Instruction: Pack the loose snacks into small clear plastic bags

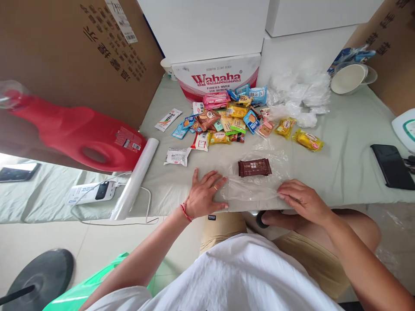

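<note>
A clear plastic bag [259, 190] lies flat at the table's front edge. On or inside it, I cannot tell which, rests a dark brown snack packet [254, 167]. My left hand [205, 194] is spread open with its palm down, fingertips at the bag's left side. At the lower right corner of the bag, my right hand [301, 199] has its fingers closed on the plastic. Behind the bag is a pile of colourful wrapped snacks [223, 119]. Two yellow packets, one of them nearer [308, 140], sit to the right of that pile.
Crumpled clear bags [298, 93] lie right of the pile, near a white bowl [348, 79]. A Wahaha carton [217, 75] stands behind. To the left are a red jug [87, 134], a plastic roll [136, 179] and a power bank [92, 192]. A black phone [394, 166] lies right.
</note>
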Tool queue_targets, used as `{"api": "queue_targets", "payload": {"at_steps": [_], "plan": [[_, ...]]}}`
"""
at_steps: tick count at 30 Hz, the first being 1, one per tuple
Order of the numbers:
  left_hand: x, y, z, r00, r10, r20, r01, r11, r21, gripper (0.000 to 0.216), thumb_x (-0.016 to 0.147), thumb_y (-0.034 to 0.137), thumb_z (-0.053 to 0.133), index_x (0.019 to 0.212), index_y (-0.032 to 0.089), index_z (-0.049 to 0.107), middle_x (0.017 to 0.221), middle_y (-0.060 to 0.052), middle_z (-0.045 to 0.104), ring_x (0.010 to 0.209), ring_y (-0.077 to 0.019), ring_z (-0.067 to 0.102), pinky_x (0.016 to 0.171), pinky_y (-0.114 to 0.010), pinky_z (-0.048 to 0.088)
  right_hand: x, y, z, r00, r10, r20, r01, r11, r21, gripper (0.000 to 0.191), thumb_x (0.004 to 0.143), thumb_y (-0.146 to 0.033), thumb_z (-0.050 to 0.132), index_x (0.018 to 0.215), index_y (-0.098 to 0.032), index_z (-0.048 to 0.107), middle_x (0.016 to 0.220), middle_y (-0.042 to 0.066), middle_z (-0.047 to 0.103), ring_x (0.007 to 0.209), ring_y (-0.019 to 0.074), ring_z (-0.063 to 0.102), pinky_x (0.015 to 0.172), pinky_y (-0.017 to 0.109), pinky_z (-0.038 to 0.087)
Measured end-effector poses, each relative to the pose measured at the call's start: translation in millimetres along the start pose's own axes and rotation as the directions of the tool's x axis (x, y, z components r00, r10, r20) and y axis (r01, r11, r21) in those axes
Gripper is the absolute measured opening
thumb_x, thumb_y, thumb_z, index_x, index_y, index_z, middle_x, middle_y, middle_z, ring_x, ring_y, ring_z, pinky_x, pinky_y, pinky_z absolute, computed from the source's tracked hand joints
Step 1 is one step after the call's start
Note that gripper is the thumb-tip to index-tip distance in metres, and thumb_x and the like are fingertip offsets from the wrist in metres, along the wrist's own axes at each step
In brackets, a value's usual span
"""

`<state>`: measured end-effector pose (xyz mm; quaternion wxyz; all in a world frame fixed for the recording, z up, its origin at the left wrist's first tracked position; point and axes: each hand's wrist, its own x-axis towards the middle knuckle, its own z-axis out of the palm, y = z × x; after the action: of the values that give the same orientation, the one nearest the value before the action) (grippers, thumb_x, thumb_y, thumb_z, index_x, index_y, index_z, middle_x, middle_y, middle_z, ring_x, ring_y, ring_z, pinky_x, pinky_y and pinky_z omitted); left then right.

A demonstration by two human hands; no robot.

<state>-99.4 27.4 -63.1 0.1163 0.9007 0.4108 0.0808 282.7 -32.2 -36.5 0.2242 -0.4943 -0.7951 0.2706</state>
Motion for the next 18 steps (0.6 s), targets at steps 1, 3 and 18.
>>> {"api": "queue_targets", "payload": {"at_steps": [1, 3, 18], "plan": [[2, -1, -2, 1.0, -0.004, 0.016, 0.004, 1.0, -0.008, 0.088, 0.079, 0.076, 0.068, 0.152, 0.03, 0.052, 0.145, -0.015, 0.062, 0.143, -0.0404, 0.049, 0.123, -0.073, -0.005, 6, -2, -6, 1.0, 0.008, -0.009, -0.008, 1.0, -0.002, 0.03, 0.104, -0.037, 0.048, 0.107, -0.029, 0.076, 0.104, 0.008, 0.076, 0.105, 0.0262, 0.067, 0.093, 0.046, 0.058], [6, -2, -4, 1.0, -0.007, 0.03, 0.008, 1.0, -0.02, 0.084, 0.079, 0.071, 0.071, 0.151, 0.032, 0.054, 0.142, -0.014, 0.063, 0.14, -0.0393, 0.05, 0.124, -0.072, -0.001, 21, -5, -18, 0.999, 0.015, -0.039, -0.016, 1.0, -0.007, 0.031, 0.104, -0.04, 0.048, 0.102, -0.027, 0.075, 0.1, 0.008, 0.076, 0.1, 0.0251, 0.068, 0.09, 0.043, 0.057], [54, -20, 0, 0.914, -0.322, -0.247, 0.184, 0.872, -0.453, 0.024, 0.099, 0.032, 0.045, 0.086, 0.022, 0.063, 0.096, -0.007, 0.071, 0.102, -0.0218, 0.063, 0.098, -0.041, 0.05, 121, 30, -47, 0.96, 0.28, 0.012, -0.28, 0.958, 0.054, 0.049, 0.09, -0.067, 0.059, 0.086, -0.021, 0.076, 0.076, 0.002, 0.07, 0.066, 0.0164, 0.058, 0.06, 0.027, 0.044]]}}
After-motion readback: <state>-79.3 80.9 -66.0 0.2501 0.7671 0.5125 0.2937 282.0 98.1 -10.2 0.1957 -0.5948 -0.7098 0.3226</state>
